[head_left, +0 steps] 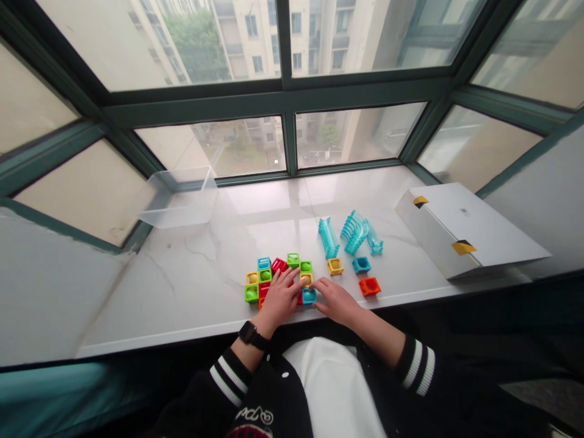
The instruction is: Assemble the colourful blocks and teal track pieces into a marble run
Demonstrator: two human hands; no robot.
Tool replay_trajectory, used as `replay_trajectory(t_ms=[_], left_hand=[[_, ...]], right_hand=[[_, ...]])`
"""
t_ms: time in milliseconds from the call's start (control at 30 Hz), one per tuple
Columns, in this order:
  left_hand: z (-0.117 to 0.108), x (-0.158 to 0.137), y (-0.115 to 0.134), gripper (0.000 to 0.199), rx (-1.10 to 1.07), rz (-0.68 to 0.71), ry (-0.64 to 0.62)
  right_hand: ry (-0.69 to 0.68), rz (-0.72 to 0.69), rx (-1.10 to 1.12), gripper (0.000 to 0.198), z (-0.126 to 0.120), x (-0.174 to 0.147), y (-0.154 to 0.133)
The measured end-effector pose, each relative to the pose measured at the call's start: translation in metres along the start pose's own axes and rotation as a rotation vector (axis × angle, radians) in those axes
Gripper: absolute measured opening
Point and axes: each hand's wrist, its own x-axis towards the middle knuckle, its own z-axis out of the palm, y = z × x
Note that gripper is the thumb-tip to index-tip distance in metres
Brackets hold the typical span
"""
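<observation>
My left hand point(283, 294) lies over a cluster of colourful hollow cube blocks, its fingers stretched out and resting on them; several blocks beneath it are partly hidden. At the cluster's right edge, my right hand point(336, 300) has its thumb and fingertips against a blue cube block point(309, 296). A yellow block point(306, 279) sits just behind that one, close to the fingertips of both hands. On the cluster's left side are a green block point(251, 294), a yellow block point(252, 278) and a light blue block point(264, 263). Behind the left fingers is a red block point(279, 265).
Right of the cluster stand a loose yellow block point(335, 266), blue block point(362, 264) and orange-red block point(369, 286). Behind them lie clear turquoise track pieces point(354, 232). A clear plastic bin point(182, 201) is back left; a white box point(469, 225) stands right. Windows border the marble sill point(182, 304).
</observation>
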Motion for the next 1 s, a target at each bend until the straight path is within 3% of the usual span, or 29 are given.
replay_trajectory(t_ms=[367,567,833,1000], left_hand=[[-0.008,0.001,0.009,0.049,0.111,-0.026,-0.010],[-0.007,0.000,0.006,0.051,0.097,-0.018,0.010],[-0.005,0.001,0.002,0.045,0.029,-0.017,0.014],[-0.026,0.004,0.016,0.042,-0.138,-0.045,0.092]], right_hand=[[0.015,0.025,-0.001,0.043,-0.001,-0.003,-0.001],[0.093,0.037,0.080,0.041,-0.017,-0.010,0.001],[0.317,-0.103,0.294,0.046,-0.043,-0.013,0.008],[0.347,-0.218,0.419,0.052,-0.040,-0.015,-0.002]])
